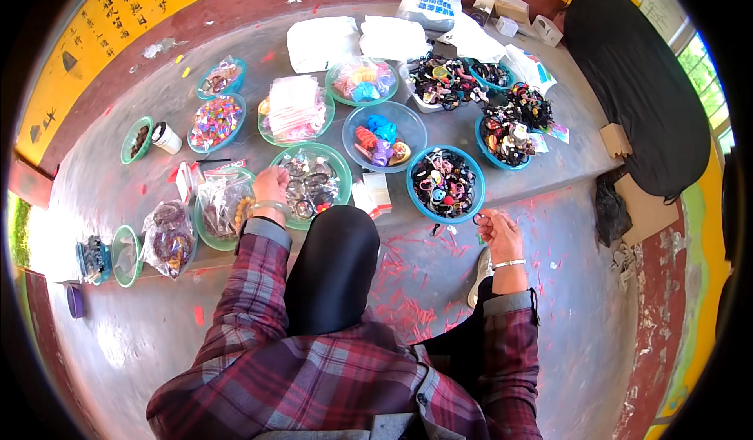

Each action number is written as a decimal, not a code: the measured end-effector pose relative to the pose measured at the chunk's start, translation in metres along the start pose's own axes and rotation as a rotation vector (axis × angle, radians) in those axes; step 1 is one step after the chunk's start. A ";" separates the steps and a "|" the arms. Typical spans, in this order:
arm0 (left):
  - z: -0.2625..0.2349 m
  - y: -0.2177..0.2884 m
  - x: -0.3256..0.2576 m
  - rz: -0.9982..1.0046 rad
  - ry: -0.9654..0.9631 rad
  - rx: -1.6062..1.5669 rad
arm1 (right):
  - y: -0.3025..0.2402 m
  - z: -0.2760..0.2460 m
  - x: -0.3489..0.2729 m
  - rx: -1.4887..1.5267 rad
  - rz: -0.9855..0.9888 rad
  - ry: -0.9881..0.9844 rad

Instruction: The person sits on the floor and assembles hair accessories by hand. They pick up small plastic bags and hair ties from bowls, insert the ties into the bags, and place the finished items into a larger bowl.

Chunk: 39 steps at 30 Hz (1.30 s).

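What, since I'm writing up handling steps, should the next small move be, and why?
Probably the right hand should carry its small dark loop up and left over the blue basket and let go. The loop appears pinched at the fingertips just outside the rim, and that basket, the nearest, holds similar-looking dark loops.

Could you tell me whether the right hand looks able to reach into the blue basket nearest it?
Probably yes: the right hand is beside the blue basket with nothing visible between, though it seems to hold a small dark loop.
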<state>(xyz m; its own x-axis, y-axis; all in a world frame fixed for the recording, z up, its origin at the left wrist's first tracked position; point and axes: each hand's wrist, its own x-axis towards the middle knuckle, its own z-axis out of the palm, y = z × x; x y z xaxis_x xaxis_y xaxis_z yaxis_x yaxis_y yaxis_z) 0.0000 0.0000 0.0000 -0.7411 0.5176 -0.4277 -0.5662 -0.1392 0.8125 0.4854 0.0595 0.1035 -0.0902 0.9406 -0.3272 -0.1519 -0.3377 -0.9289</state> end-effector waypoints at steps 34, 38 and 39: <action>0.076 -0.200 -0.105 0.198 0.309 1.299 | -0.006 0.006 -0.012 -0.185 0.042 -0.032; 0.054 -0.220 -0.071 0.074 0.278 1.089 | -0.005 0.013 -0.011 -0.194 0.061 -0.095; 0.049 -0.225 -0.067 0.059 0.306 1.030 | -0.005 0.015 -0.011 -0.200 0.067 -0.098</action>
<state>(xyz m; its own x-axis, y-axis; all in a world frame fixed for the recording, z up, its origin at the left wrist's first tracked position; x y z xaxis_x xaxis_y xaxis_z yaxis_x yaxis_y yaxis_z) 0.1947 0.0379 -0.1345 -0.8972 0.2801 -0.3415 -0.0557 0.6953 0.7165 0.4728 0.0503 0.1146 -0.1903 0.9051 -0.3801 0.0544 -0.3769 -0.9247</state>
